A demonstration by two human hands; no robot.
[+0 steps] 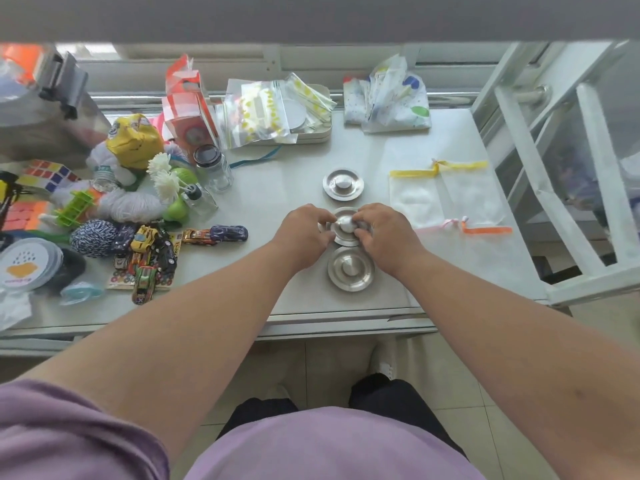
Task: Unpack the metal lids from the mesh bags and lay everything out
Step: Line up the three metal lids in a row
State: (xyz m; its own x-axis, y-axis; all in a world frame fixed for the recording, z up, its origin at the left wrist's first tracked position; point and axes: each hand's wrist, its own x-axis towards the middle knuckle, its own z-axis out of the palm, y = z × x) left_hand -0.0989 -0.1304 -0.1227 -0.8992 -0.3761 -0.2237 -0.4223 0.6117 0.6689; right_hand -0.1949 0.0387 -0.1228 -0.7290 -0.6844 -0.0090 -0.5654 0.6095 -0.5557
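Steel middle lid (344, 226) sits mid-table between two others (343, 183) (350, 269); my left hand (304, 233) and right hand (386, 235) pinch its rim. I'd centre it in the row, then release. Mesh bags (446, 199) flat beside.

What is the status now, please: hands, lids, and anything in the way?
Left hand and right hand both gripping middle metal lid. Far lid and near lid laid out in line. Mesh bags flat at right. Nothing in the way.
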